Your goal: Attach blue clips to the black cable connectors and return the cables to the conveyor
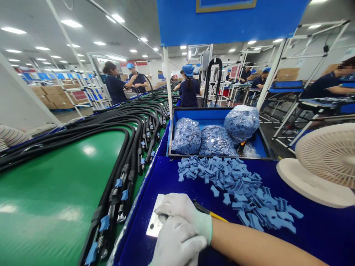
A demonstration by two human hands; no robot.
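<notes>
Both my hands wear white gloves and are together at the near edge of the blue table. My right hand (180, 207) has its fingers bent over a white plate (151, 229) with a dark round spot. Below and against it, my left hand (179, 242) is closed, with curled fingers. Whatever lies between or under the fingers is hidden. A tool with a yellow handle (219, 216) lies partly under my right wrist. To the right spreads a pile of loose small blue plastic pieces (230, 181).
A blue tray (213, 112) holds several clear bags (186, 136) of blue pieces. Left, black hoses (122, 147) with blue clips lie on a green conveyor belt (55, 199). A fan (327, 159) stands at right. Several people, one in a blue cap (189, 87), are farther back.
</notes>
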